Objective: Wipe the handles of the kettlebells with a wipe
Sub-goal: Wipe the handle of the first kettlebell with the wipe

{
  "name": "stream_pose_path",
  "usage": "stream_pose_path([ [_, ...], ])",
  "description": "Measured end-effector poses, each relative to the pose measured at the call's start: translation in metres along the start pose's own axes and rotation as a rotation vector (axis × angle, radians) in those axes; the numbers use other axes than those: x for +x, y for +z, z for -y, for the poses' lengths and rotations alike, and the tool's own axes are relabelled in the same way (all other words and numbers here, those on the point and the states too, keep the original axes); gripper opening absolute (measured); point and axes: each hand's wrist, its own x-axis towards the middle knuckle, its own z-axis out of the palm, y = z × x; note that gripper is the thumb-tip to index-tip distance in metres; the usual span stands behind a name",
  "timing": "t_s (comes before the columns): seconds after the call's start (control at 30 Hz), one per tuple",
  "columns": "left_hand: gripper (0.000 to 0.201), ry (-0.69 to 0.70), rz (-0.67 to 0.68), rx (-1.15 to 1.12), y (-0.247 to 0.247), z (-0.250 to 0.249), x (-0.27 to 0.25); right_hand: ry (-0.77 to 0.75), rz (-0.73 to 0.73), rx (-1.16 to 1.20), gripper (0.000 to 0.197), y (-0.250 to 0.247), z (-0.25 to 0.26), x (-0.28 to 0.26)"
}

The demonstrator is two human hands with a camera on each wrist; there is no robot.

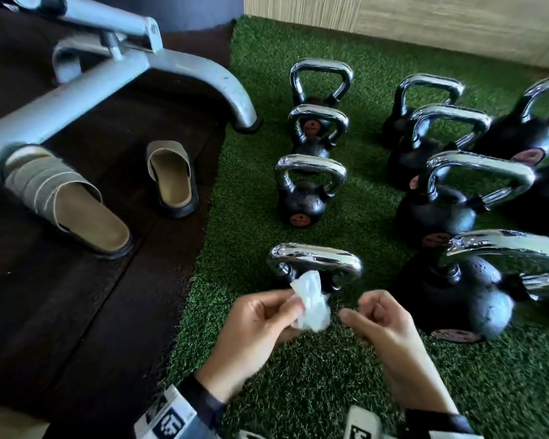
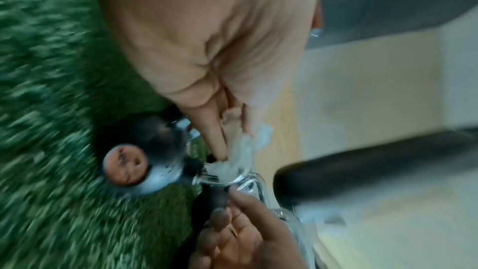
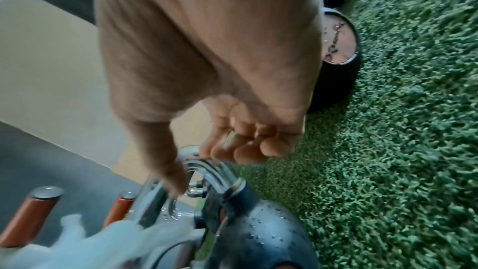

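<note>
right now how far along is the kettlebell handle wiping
Nothing in these views proves any handle is finished. In hand: the left hand pinches the crumpled wipe just in front of the nearest kettlebell's handle, not clearly touching it. The right hand is loosely curled and holds nothing. Left: that handle and those of the other kettlebells on the turf.

The kettlebells point(image 1: 301, 198) have mirror-bright chromed metal handles point(image 1: 314, 259) over matt black bodies beaded with droplets. The wipe point(image 1: 309, 307) looks like thin, crumpled white tissue. Rough green artificial turf point(image 1: 330, 391) meets dark matt flooring point(image 1: 76, 312); the machine frame point(image 1: 187, 63) is scuffed painted metal.
</note>
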Motion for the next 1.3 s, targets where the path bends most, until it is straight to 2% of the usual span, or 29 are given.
stream_pose_path([
  [0.07,0.024,0.302,-0.176,0.296,0.0,-0.01,0.002,0.004,-0.142,-0.017,0.042,0.0,-0.008,0.015],
  [0.13,0.025,0.556,-0.325,0.539,0.002,-0.023,0.013,-0.031,-0.166,-0.082,0.048,0.012,-0.012,0.032],
  [0.17,0.026,0.652,-0.357,0.658,0.004,-0.028,0.021,-0.052,-0.164,-0.11,0.045,0.022,-0.014,0.04],
  [0.23,0.027,0.779,-0.342,0.862,0.009,-0.034,0.035,-0.062,-0.189,-0.147,0.036,0.039,-0.02,0.053],
  [0.3,0.028,0.817,-0.275,1.033,0.013,-0.034,0.047,-0.085,-0.252,-0.137,0.022,0.05,-0.026,0.06],
  [0.4,0.037,0.813,-0.164,1.199,0.021,-0.024,0.055,-0.119,-0.283,-0.159,0.017,0.053,-0.032,0.062],
  [0.5,0.033,0.819,-0.108,1.214,0.022,-0.023,0.052,-0.109,-0.296,-0.152,0.022,0.051,-0.037,0.061],
  [0.6,0.018,0.729,-0.217,1.031,0.005,-0.036,0.053,-0.116,-0.283,-0.182,0.024,0.051,-0.037,0.065],
  [0.67,0.018,0.689,-0.288,0.944,-0.004,-0.039,0.052,-0.109,-0.285,-0.209,0.029,0.051,-0.037,0.066],
  [0.8,0.022,0.742,-0.21,0.988,0.002,-0.023,0.044,-0.073,-0.294,-0.158,0.026,0.051,-0.038,0.063],
  [0.87,0.016,0.654,-0.335,0.844,-0.008,-0.02,0.048,-0.068,-0.279,-0.166,0.027,0.051,-0.037,0.062],
  [0.93,0.019,0.555,-0.436,0.637,-0.02,-0.012,0.054,-0.064,-0.27,-0.154,0.027,0.051,-0.034,0.062],
  [1.03,0.02,0.511,-0.43,0.523,-0.021,-0.002,0.052,-0.055,-0.283,-0.136,0.031,0.051,-0.036,0.062],
  [1.13,0.024,0.502,-0.506,0.436,-0.021,0.017,0.056,-0.032,-0.276,-0.135,0.04,0.05,-0.038,0.063],
  [1.3,0.025,0.328,-0.544,0.199,-0.025,0.051,0.067,-0.049,-0.284,-0.1,0.044,0.052,-0.038,0.064],
])
